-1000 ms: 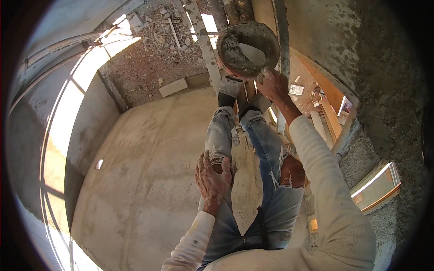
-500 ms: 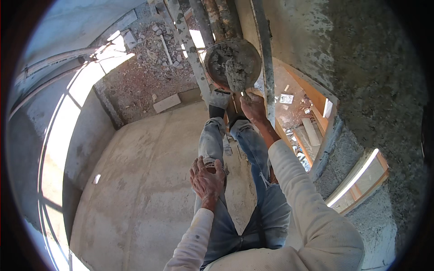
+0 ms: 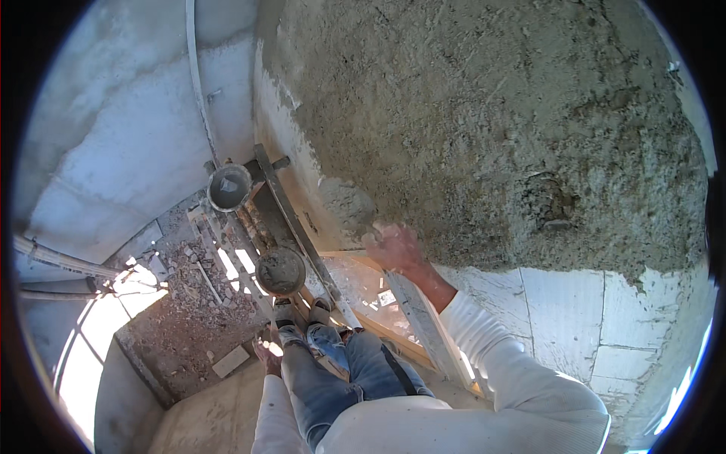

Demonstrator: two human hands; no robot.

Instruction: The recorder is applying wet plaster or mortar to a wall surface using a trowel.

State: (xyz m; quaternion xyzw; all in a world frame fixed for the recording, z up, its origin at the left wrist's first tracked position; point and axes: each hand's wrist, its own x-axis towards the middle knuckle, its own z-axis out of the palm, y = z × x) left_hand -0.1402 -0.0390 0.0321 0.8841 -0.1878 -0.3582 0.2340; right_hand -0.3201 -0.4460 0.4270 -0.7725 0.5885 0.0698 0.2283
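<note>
My right hand [image 3: 397, 248] is closed on a trowel held up against the wall at the edge of the wet mortar [image 3: 484, 129]. A lump of grey mortar covers the trowel's blade [image 3: 348, 206] and hides most of it; my fingers hide the handle. Low by my left leg is my left hand [image 3: 269, 354], small and partly in glare; its fingers look loosely apart with nothing seen in them. Ahead of my feet stands a round bucket [image 3: 280, 271] with mortar in it, well below the trowel.
Farther off, a second bucket [image 3: 229, 188] stands by the planks and poles of the scaffold [image 3: 291, 212]. Bare white blocks [image 3: 563, 318] show beneath the mortar at right. Rubble [image 3: 189, 303] lies on the floor at lower left, and a window-like opening [image 3: 378, 291] sits beside my legs.
My right hand has lifted the mortar-loaded trowel from over the bucket up to the wall. My left hand has left my knee and hangs beside the leg. My view has swung toward the wall.
</note>
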